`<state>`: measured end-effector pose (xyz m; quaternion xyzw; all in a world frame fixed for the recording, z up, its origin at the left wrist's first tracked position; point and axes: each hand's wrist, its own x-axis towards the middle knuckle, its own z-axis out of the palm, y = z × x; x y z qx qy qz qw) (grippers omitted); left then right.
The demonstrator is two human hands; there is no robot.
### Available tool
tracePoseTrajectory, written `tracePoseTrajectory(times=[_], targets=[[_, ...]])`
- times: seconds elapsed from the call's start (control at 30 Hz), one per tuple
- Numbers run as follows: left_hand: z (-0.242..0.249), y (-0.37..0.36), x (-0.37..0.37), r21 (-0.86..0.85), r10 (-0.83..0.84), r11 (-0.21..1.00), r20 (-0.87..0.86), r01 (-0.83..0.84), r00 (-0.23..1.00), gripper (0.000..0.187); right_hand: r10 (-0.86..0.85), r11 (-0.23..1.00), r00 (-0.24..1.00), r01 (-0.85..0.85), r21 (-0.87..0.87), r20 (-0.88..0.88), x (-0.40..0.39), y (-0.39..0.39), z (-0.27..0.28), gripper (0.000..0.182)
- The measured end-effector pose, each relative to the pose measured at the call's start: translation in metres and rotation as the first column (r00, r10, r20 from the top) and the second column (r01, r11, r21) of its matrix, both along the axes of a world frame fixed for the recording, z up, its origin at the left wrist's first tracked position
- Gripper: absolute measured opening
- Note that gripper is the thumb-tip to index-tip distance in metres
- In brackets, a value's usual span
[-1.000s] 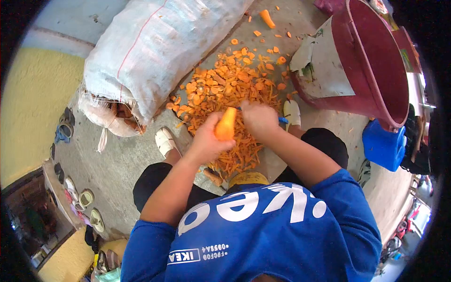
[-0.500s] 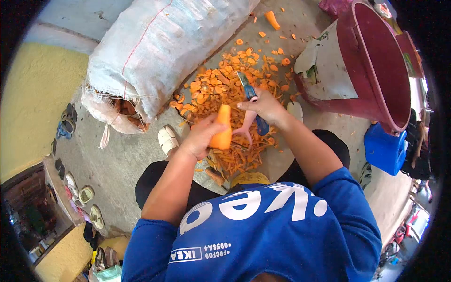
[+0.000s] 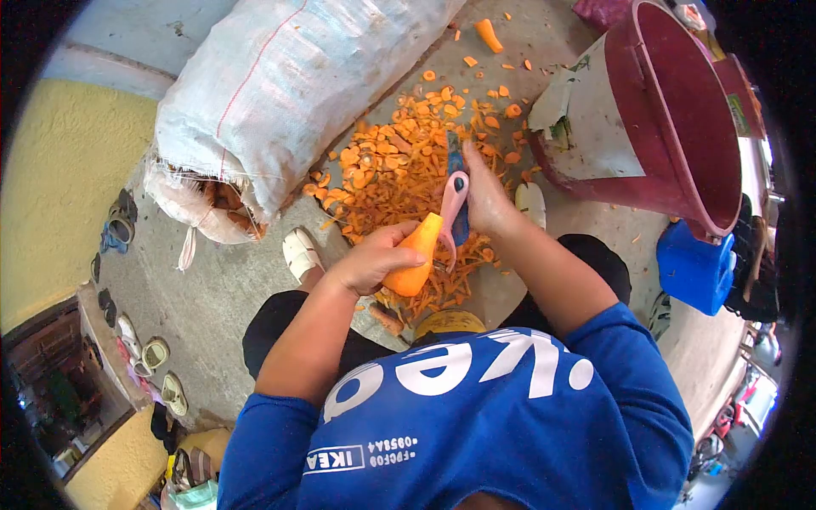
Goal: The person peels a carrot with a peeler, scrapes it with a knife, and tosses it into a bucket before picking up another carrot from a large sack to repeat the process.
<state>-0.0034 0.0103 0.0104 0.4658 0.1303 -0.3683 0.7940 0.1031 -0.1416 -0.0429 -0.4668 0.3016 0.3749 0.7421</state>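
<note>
My left hand point(image 3: 374, 262) is wrapped round a thick peeled carrot point(image 3: 414, 265), its narrower end tilted up toward the right. Close beside it, my right hand point(image 3: 490, 194) grips a pink Y-shaped peeler point(image 3: 454, 197), whose forked end points down near the carrot. A long blue implement point(image 3: 453, 151) lies along the same hand; its kind is hard to make out. Beneath both hands spreads a heap of orange carrot peelings and cut ends point(image 3: 387, 183) on the concrete floor.
A large white woven sack point(image 3: 280, 93) lies at the upper left, its torn end showing carrots. To the right stands a big dark red tub point(image 3: 629, 110) with a blue jerrycan point(image 3: 693, 265) beside it. One loose carrot piece point(image 3: 488, 36) rests at the top. Shoes point(image 3: 156, 353) line the left wall.
My right hand has turned, so the peeler and blue implement stand more upright. My left hand has tilted the carrot to the right and lowered it slightly.
</note>
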Motion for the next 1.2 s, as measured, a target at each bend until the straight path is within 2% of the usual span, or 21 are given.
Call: tracePoseTrajectory(times=[0.1,0.13,0.17,0.23,0.33,0.43,0.53,0.63,0.73,0.83,0.93,1.0,1.03,1.1,1.2], targets=[[0.007,0.004,-0.001,0.017,0.034,0.999,0.019,-0.034,0.999,0.057,-0.042,0.991,0.999,0.045,0.126,-0.022,0.016,-0.012,-0.023,0.029],[0.008,0.005,0.0,0.035,0.047,0.998,0.017,-0.048,0.999,0.059,-0.007,0.998,0.999,0.009,0.057,-0.046,0.02,-0.016,-0.022,0.016],[0.01,0.006,0.0,0.053,0.061,0.997,0.015,-0.062,0.998,0.062,0.0,0.999,1.0,0.0,0.043,0.01,0.019,-0.016,-0.023,0.015],[0.012,0.007,0.0,0.081,0.085,0.993,0.018,-0.087,0.996,0.066,0.017,1.0,0.992,-0.019,0.016,0.122,0.016,-0.014,-0.023,0.013],[0.013,0.008,-0.002,0.09,0.1,0.991,0.038,-0.103,0.994,0.066,0.059,0.998,0.981,-0.052,-0.039,0.186,0.011,-0.006,-0.01,0.013],[0.014,0.009,-0.002,0.058,0.087,0.994,0.056,-0.09,0.995,0.066,0.088,0.996,0.98,-0.081,-0.046,0.18,0.009,-0.006,-0.009,0.02],[0.015,0.009,-0.002,0.051,0.086,0.995,0.045,-0.088,0.995,0.066,0.102,0.977,0.993,-0.111,0.181,0.059,0.009,-0.006,-0.005,0.024],[0.014,0.01,-0.002,0.057,0.073,0.996,0.023,-0.074,0.997,0.067,0.208,0.922,0.978,-0.189,0.337,-0.021,0.005,-0.008,0.022,0.028],[0.016,0.009,-0.001,0.041,0.039,0.998,0.005,-0.04,0.999,0.067,0.225,0.945,0.954,-0.263,0.194,0.199,-0.005,-0.006,0.016,0.032],[0.013,0.008,-0.001,0.039,-0.004,0.999,0.016,0.004,1.0,0.068,0.381,0.9,0.875,-0.424,0.097,0.298,-0.004,-0.01,0.006,0.032],[0.009,0.007,-0.001,0.039,-0.029,0.999,0.032,0.028,0.999,0.067,0.375,0.905,0.886,-0.413,0.098,0.271,-0.003,-0.011,0.005,0.028],[0.009,0.007,0.0,0.044,-0.021,0.999,0.043,0.019,0.999,0.066,0.399,0.916,0.838,-0.385,-0.115,0.373,-0.003,-0.009,0.005,0.025],[0.01,0.006,0.0,0.07,0.041,0.997,0.035,-0.043,0.999,0.062,0.417,0.909,0.807,-0.356,-0.219,0.418,-0.002,-0.008,0.005,0.023],[0.01,0.003,0.0,0.123,0.165,0.978,0.024,-0.166,0.986,0.055,0.301,0.949,0.844,-0.218,-0.229,0.443,0.006,-0.01,0.008,0.02],[-0.016,0.009,0.004,0.139,0.491,0.871,-0.242,-0.471,0.837,0.04,0.118,0.985,0.915,-0.057,-0.166,0.386,0.021,-0.017,0.021,0.018]])
